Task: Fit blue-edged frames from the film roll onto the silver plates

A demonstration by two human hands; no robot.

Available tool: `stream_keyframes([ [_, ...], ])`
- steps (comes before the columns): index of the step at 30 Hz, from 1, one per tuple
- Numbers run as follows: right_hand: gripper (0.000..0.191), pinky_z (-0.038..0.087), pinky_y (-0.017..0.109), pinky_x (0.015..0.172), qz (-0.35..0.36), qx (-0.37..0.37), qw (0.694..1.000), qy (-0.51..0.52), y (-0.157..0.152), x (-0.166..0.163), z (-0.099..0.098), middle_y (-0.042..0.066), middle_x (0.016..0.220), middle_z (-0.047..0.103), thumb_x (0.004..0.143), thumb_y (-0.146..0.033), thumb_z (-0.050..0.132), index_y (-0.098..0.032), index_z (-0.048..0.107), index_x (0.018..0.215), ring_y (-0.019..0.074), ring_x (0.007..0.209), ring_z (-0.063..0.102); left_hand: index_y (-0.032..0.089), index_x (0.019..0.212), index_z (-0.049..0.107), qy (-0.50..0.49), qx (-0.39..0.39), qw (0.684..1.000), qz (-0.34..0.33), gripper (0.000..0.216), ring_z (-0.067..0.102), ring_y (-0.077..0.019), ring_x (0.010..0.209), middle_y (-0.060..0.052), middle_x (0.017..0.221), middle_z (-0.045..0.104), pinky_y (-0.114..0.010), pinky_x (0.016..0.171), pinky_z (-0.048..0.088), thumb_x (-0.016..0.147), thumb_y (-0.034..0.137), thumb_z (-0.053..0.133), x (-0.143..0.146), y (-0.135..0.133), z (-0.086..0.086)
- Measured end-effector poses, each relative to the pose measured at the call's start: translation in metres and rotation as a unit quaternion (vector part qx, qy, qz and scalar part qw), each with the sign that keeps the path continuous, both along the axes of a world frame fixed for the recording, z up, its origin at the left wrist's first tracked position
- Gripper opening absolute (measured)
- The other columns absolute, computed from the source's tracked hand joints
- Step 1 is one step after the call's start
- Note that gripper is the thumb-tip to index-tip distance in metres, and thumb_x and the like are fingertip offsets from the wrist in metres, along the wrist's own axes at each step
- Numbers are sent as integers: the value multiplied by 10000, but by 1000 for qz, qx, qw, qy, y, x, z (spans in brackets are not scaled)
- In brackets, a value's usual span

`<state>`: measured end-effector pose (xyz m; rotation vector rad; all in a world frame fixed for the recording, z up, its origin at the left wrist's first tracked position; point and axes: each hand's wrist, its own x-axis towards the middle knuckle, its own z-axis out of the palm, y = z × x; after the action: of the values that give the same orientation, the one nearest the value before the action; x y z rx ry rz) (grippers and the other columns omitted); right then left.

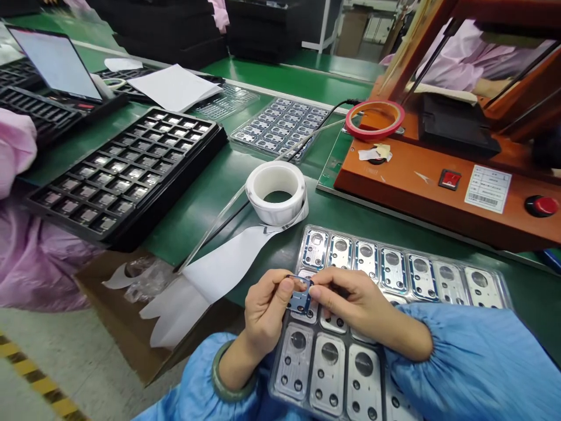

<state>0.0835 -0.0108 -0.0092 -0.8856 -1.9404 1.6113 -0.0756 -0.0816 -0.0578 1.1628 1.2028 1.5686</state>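
Head view: the left hand (268, 310) holds a small flat blue rectangular plate (299, 303), its grip closed between thumb and forefinger. The right hand (353, 295) pinches the plate's right edge, fingertips together. The plate is above a clear plastic tray (505, 294) containing silver metal pieces (335, 377) with round holes. Beyond, on the green worktop (205, 193), are a white paper roll (263, 204), a black compartmented tray (175, 166) to the left and an orange machine (394, 190) to the right.
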Motion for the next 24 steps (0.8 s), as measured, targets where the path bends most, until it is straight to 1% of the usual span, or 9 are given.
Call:
stream_keyframes([
  [6, 199, 383, 189, 461, -1, 8, 1000, -3, -1, -1, 3, -10, 659, 580, 915, -314, 551, -149, 623, 830, 76, 520, 514, 224, 912, 655, 15, 0, 1000, 7, 168, 611, -95, 704, 16, 784, 660, -160, 641, 468, 948, 236, 491, -1, 1, 2],
  [10, 227, 400, 193, 481, 0, 13, 1000, -15, 0, -1, 5, 1, 675, 598, 928, -320, 522, -151, 621, 812, 82, 536, 521, 216, 888, 659, 54, 15, 998, 24, 173, 603, -108, 686, 4, 772, 658, -178, 619, 467, 938, 218, 494, 0, 2, 5],
  [19, 187, 397, 184, 496, -7, 12, 1000, -15, 2, -1, 3, -11, 667, 591, 913, -289, 543, -160, 623, 804, 81, 548, 520, 210, 913, 635, 133, 35, 989, 50, 131, 608, -117, 686, -1, 791, 659, -193, 625, 486, 925, 203, 505, -1, -3, -1],
  [21, 169, 405, 178, 526, -6, 21, 1000, -1, 2, -1, 2, -20, 659, 590, 906, -279, 560, -159, 631, 810, 79, 565, 526, 209, 904, 645, 144, 35, 987, 66, 112, 612, -116, 691, 4, 787, 664, -188, 633, 489, 914, 219, 534, -1, -4, -1],
  [24, 160, 415, 174, 560, 6, 48, 999, 21, 5, 0, 1, -21, 666, 599, 899, -278, 577, -149, 641, 829, 80, 588, 536, 200, 856, 658, 132, 6, 984, 121, 137, 604, -113, 698, 10, 776, 661, -187, 671, 487, 903, 288, 565, 0, -1, -2],
])
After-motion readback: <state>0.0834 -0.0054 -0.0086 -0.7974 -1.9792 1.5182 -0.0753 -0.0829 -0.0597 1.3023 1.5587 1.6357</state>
